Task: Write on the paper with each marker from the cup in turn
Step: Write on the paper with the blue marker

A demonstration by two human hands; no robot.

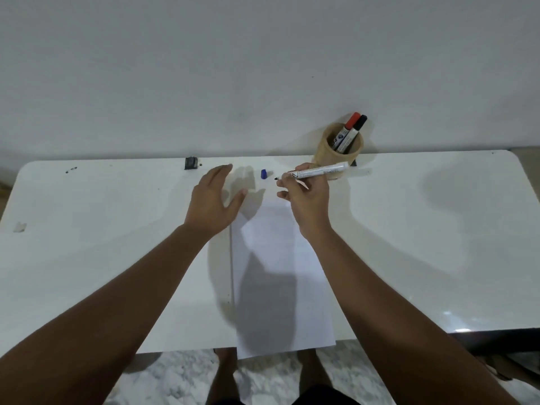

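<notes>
A: Looking at the right hand [306,200] first. Pinching a marker [318,171] tight between thumb and fingers, with the tip bare and pointing left.

B: And the left hand [213,200]?

A: Spread wide, holding nothing. Up by the far left corner of the paper [277,258]. Hard to tell if touching down or not.

B: Where to find the paper?

A: In the middle of the table [117,229], long way from near to far. Hanging a little over the near edge. No writing to see on it yet.

B: So what to worry about?

A: Might slip toward the floor if pushed by the writing hand and not pressed flat by the other one. Might also end up marking the table and not the paper, with the tip so close to the far end of the sheet.

B: Anything else?

A: Yes, the little blue cap [264,174]. Lying loose on the table, just left of the tip. Could roll away with one bump from the empty hand. Then no lid, and a dry tip later.

B: And the cup [330,156]?

A: Far right, close behind the back end of the held marker. Easy to knock over with a quick swing.

B: What is inside?

A: Two more markers, leaning to the right. One with a red cap [354,117], one with a black cap [362,120]. Both closed, waiting for a turn.
</notes>
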